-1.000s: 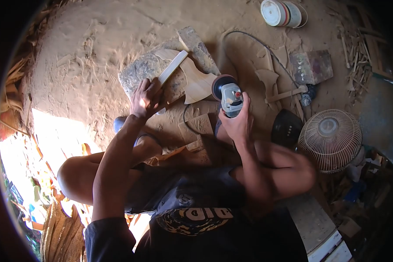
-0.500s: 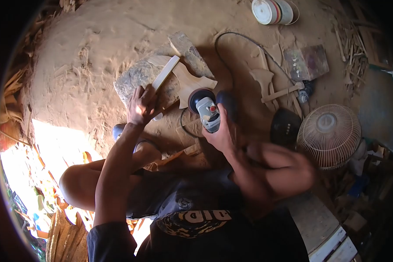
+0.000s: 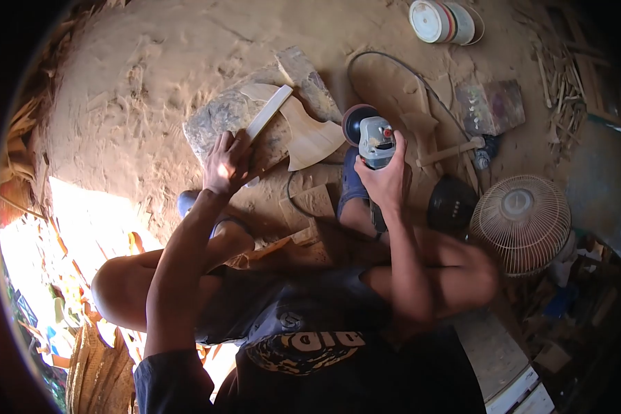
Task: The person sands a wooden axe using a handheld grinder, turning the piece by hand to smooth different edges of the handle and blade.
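My left hand [image 3: 226, 164] is closed around the lower end of a pale wooden handle [image 3: 269, 114]. The handle crosses a flat, double-bladed wooden axe shape [image 3: 315, 136], which lies on a worn, stained block [image 3: 210, 124]. In my right hand [image 3: 386, 172] is an angle grinder [image 3: 377, 141], gripped by its body. Its round sanding disc [image 3: 354, 123] is just right of the axe's curved blade edge, apart from it as far as I can see.
A black cord [image 3: 393, 58] loops over the sandy ground. To the right are more wooden cut-outs [image 3: 421, 123], a hammer-like tool [image 3: 452, 150], a stained block [image 3: 491, 107] and a fan with a wire cage [image 3: 521, 224]. A white bucket [image 3: 431, 22] lies at the top.
My right hand has moved the grinder up and to the right, away from the axe's blade edge. My left hand keeps its hold on the handle.
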A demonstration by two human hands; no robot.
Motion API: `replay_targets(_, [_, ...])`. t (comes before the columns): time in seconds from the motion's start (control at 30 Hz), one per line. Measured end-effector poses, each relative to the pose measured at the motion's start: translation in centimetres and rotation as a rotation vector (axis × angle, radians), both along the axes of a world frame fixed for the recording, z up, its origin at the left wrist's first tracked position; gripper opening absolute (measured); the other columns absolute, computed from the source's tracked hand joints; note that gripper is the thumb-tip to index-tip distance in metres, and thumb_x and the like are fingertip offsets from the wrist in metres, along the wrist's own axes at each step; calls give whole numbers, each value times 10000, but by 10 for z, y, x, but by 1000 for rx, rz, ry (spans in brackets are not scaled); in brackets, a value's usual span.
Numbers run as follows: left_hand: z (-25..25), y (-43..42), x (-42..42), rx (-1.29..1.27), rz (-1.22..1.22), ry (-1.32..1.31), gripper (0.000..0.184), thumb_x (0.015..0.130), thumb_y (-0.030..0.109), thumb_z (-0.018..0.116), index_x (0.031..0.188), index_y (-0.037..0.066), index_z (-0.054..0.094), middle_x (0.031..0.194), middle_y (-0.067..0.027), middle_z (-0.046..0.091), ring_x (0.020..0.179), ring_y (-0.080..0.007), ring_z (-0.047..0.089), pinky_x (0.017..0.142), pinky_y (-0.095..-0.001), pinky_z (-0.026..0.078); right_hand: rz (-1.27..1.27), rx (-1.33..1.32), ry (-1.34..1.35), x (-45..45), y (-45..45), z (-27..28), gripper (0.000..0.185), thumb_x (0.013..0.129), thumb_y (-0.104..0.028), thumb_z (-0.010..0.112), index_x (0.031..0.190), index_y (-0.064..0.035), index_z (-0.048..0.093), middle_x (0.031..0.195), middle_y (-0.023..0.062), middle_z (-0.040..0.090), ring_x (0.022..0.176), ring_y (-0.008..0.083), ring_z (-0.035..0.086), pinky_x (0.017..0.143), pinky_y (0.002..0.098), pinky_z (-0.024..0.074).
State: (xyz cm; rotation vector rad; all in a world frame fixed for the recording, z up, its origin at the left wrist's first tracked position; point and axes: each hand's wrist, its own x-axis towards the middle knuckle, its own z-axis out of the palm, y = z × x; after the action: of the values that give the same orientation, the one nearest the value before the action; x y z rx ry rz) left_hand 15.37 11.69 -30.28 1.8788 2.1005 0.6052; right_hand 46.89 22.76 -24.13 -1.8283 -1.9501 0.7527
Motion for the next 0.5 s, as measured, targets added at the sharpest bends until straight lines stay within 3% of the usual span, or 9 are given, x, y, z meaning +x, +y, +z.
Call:
replay_targets(0.1, [-11, -3, -2, 40, -18, 35, 376, 891, 176, 712, 1243, 73, 629, 984, -135, 572, 925, -361, 622, 768, -459, 521, -7, 22, 16, 0, 9, -2, 822, 761, -277, 826, 1443, -90, 406, 975, 294, 723, 914, 512, 696, 816, 579, 547])
replay_targets(0.2, [-3, -3, 1, 15, 15, 51, 388, 895, 183, 706, 1257, 68, 623, 1007, -143, 571, 942, -362, 623, 775, -458, 520, -10, -38, 4, -8, 2, 14, 841, 763, -271, 821, 1462, -77, 394, 1075, 305, 709, 962, 503, 695, 831, 566, 550])
replay_targets(0.3, [-1, -6, 1, 21, 43, 47, 400, 893, 185, 709, 1265, 67, 621, 1017, -149, 571, 945, -362, 626, 776, -458, 519, 140, -87, 63, -24, -24, 29, 894, 773, -245, 803, 1515, -34, 351, 1284, 314, 634, 1075, 479, 678, 867, 526, 559])
replay_targets(0.33, [-1, -5, 1, 39, 40, 45, 404, 892, 185, 711, 1267, 67, 620, 1018, -150, 572, 943, -363, 627, 776, -458, 519, 260, -26, 118, -28, -33, 29, 879, 785, -247, 793, 1518, -41, 354, 1214, 301, 669, 1028, 480, 689, 848, 531, 560])
replay_targets(0.4, [2, -4, 2, 34, 38, 29, 401, 889, 189, 713, 1261, 66, 627, 1006, -146, 577, 938, -359, 628, 778, -458, 520, 380, -240, -56, -43, -45, 45, 876, 790, -262, 788, 1519, -40, 356, 1133, 283, 699, 973, 465, 704, 821, 531, 567])
replay_targets(0.5, [1, -1, 0, 61, 23, 30, 392, 888, 187, 712, 1252, 66, 631, 998, -143, 577, 927, -355, 628, 764, -456, 522, 490, -235, -120, -55, -62, 39, 889, 788, -287, 787, 1521, -17, 364, 1076, 283, 708, 937, 441, 716, 801, 514, 586])
